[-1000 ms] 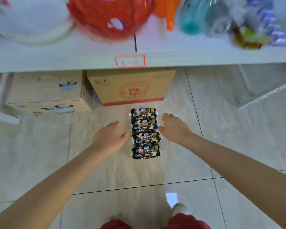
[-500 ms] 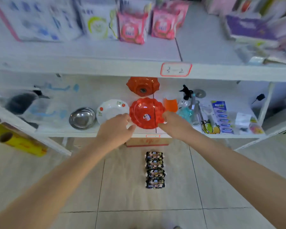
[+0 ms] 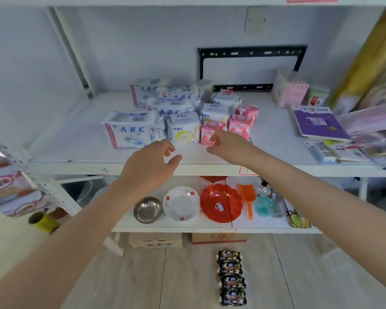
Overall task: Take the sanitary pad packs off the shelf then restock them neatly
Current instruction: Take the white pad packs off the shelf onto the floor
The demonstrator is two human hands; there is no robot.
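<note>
- Sanitary pad packs (image 3: 181, 117) sit bunched midway along the white shelf (image 3: 76, 141), blue-and-white ones with pink ones at their right end.
- Left hand (image 3: 149, 168) hovers over the shelf's front edge, fingers loosely spread, holding nothing.
- Right hand (image 3: 227, 143) hangs above the shelf just before a pink pack (image 3: 210, 134), fingers relaxed and empty; contact unclear.
- Four dark packs (image 3: 231, 277) lie in a row on the floor below the shelf.
</note>
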